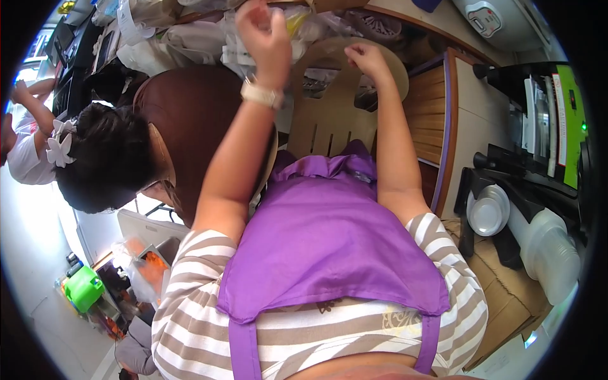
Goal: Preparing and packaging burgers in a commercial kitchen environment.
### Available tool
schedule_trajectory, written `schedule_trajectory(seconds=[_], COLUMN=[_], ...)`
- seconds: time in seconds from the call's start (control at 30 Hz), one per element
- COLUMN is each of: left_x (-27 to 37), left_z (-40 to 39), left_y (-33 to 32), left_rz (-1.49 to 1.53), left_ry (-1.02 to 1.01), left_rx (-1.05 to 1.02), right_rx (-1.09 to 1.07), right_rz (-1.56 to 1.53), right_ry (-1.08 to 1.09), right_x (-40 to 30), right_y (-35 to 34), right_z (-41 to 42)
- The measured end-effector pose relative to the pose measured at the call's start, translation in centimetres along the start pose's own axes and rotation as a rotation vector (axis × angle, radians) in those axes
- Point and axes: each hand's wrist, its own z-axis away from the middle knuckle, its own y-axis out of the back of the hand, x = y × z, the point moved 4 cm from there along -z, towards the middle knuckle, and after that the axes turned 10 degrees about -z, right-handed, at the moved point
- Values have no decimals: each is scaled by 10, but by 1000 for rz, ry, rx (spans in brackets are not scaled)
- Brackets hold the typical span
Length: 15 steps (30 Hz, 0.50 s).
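My left hand (267, 35), a pale watch (262, 93) on its wrist, is raised at the top edge in front of plastic bags (190, 40). It is blurred and its fingers are curled, so what it may hold does not show. My right hand (368, 59) is over the upper part of a beige plastic chair (327, 118). Its fingers are folded in, with nothing visible in them. Between my arms hangs the purple apron (332, 228) that I wear over a striped shirt (190, 294).
At my left, close to my arm, a person in a brown top (199, 114) bends forward. Another person (33, 147) is at the far left. A wooden drawer unit (427, 114), plastic containers (489, 211) and a cardboard box (498, 285) stand on the right.
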Motion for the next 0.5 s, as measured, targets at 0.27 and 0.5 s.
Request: schedule_trajectory(seconds=[0.27,0.5], left_x=[-231,-271], left_z=[208,201], left_y=[15,24], left_rz=[0,-434], left_ry=[1343,1085], left_rx=[19,-103], right_rx=[-234,-338], right_rz=[210,509], right_ry=[-183,-263], right_x=[46,50], right_y=[-14,-36], right_z=[66,108])
